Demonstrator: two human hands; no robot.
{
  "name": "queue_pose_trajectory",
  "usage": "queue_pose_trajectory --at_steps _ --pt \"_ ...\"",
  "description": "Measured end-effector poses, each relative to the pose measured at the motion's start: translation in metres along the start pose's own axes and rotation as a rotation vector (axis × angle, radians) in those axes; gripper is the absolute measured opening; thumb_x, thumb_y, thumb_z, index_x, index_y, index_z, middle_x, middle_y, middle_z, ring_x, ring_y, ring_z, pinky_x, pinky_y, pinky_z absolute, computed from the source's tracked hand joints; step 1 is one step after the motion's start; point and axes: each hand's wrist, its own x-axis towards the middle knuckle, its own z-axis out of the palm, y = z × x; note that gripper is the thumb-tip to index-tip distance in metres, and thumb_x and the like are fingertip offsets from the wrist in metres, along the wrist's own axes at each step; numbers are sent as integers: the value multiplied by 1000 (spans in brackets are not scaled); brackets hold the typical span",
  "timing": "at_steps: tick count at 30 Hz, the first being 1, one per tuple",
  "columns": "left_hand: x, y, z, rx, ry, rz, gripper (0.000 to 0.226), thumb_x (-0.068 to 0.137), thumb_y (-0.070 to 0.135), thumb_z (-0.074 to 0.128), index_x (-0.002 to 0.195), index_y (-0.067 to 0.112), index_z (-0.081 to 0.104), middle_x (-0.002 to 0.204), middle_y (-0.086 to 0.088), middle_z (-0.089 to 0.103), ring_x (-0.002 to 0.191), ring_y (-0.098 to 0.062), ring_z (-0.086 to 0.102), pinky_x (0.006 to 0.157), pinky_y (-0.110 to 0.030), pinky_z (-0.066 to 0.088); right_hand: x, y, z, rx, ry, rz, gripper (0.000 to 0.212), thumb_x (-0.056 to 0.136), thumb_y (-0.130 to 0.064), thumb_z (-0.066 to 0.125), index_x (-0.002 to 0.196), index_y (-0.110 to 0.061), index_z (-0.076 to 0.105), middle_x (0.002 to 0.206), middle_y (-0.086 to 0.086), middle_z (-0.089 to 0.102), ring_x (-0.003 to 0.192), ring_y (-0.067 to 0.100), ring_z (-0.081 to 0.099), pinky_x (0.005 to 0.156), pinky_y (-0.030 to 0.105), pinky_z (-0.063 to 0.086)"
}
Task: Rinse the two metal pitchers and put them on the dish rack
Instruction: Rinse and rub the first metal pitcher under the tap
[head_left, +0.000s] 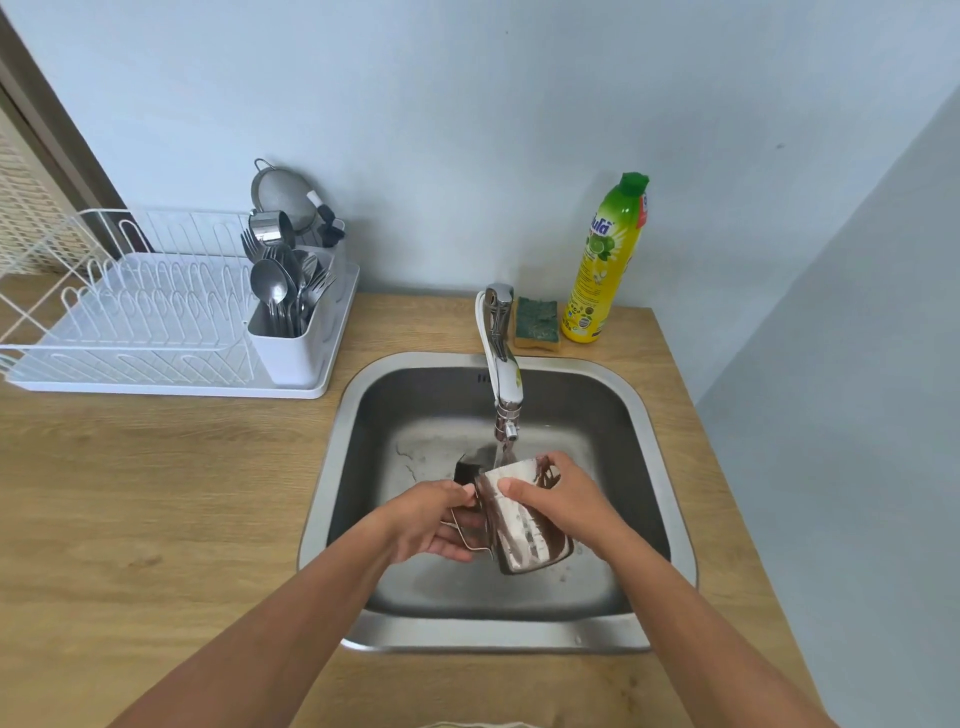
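Observation:
I hold a shiny metal pitcher (519, 525) over the steel sink (332, 467), tilted with its mouth up under the tap (501, 353). Water runs from the spout onto its rim. My left hand (434, 519) grips the wire handle on the pitcher's left side. My right hand (556, 499) wraps the upper body, thumb across the front and fingers over the rim. A dark object (467, 470) shows just behind the pitcher in the basin; I cannot tell what it is. The white dish rack (156, 312) stands on the counter at the left.
A cutlery holder (288, 338) full of spoons and forks sits at the rack's right end, with a small metal cup (270, 226) and a strainer (283, 192) behind it. A green sponge (536, 322) and a yellow detergent bottle (605, 260) stand behind the sink. Walls close in behind and to the right.

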Motion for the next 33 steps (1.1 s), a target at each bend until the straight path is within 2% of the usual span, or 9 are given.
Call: queue_pose_trajectory --at_steps 4,8,15,18,22,24,27,30,33 --pt "1 -2 -3 -54 -28 41 15 101 23 47 108 13 56 113 -17 68 97 -43 69 79 -47 59 -1 5 -6 79 -14 -108 80 57 -53 85 127 -35 50 106 -11 63 99 10 63 90 38 55" --pt "2 -1 0 -101 32 169 7 99 17 52 100 12 57 107 -16 64 95 -34 64 87 -42 58 -3 6 -9 150 -32 -193 78 63 -22 90 130 -33 51 109 -14 64 103 3 61 82 11 44" --pt "-2 1 -9 -104 142 341 8 95 7 58 89 11 60 101 -6 67 96 -22 62 101 -45 50 1 -2 -1 196 -72 -259 82 68 -3 84 133 -34 45 115 -25 55 105 -9 54 73 -1 44" --pt "-10 5 -14 -61 203 419 11 94 6 59 85 12 60 114 3 66 95 -14 62 95 -37 50 5 -8 6 211 -93 -262 84 68 -1 84 133 -36 43 115 -22 55 104 -3 57 74 1 46" --pt "-18 9 -24 83 327 477 12 91 13 65 80 18 64 113 1 71 94 -17 59 87 -36 49 11 -11 20 234 -115 -235 87 59 -13 87 130 -39 43 121 -6 60 110 16 62 94 36 55" --pt "-21 10 -29 179 386 468 10 90 20 66 80 22 65 105 -7 73 90 -18 61 83 -38 51 13 -11 25 256 -131 -221 86 57 -18 88 130 -36 45 120 -1 64 110 20 63 96 44 54" --pt "-25 11 -35 294 448 423 9 90 30 65 84 24 66 94 -5 73 88 -20 66 78 -39 56 14 -8 31 289 -186 -182 82 57 -22 89 128 -30 49 118 0 67 111 20 65 101 43 50" --pt "-28 9 -36 309 420 343 11 89 37 62 88 27 65 96 1 74 86 -24 70 69 -35 56 12 -8 30 293 -232 -148 82 56 -33 90 129 -28 52 119 -1 68 110 17 65 100 39 52" --pt "-30 7 -32 278 360 255 19 94 36 56 98 19 64 97 -1 76 81 -31 74 66 -36 58 8 -7 24 270 -247 -106 70 66 -32 87 128 -25 54 115 -3 67 101 10 64 77 20 52"
